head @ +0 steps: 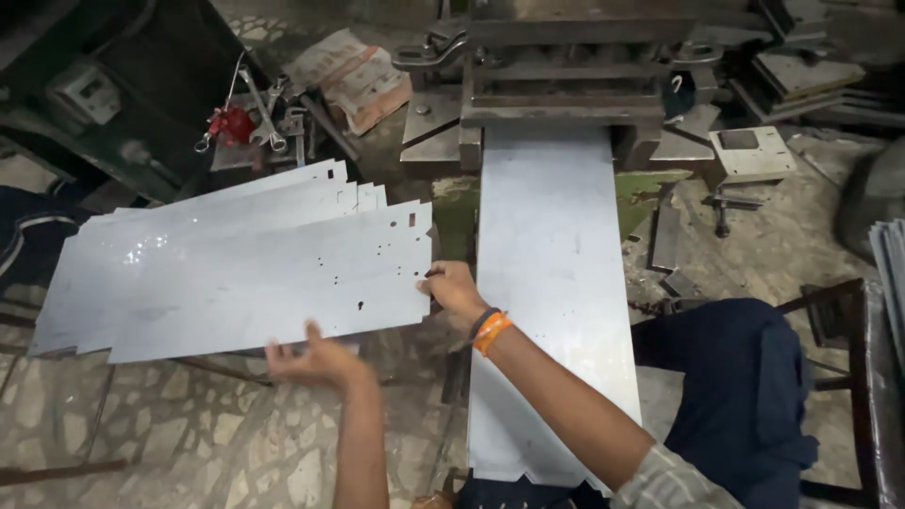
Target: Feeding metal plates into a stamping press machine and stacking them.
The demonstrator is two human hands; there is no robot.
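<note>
Stone workshop floor (189, 443) lies below; my right hand (451, 290) pinches the top punched metal sheet (273, 283) of the left stack, my left hand (316, 360) spread open beneath its near edge.

Hands: two were in view, left hand (316, 360) and right hand (452, 290).
Stacked punched sheets (236, 264): roughly four.
Long sheet (551, 283): one.
Wristbands (490, 330): one.

Head-worn camera looks steeply down, close over the workbench (551, 283).
</note>
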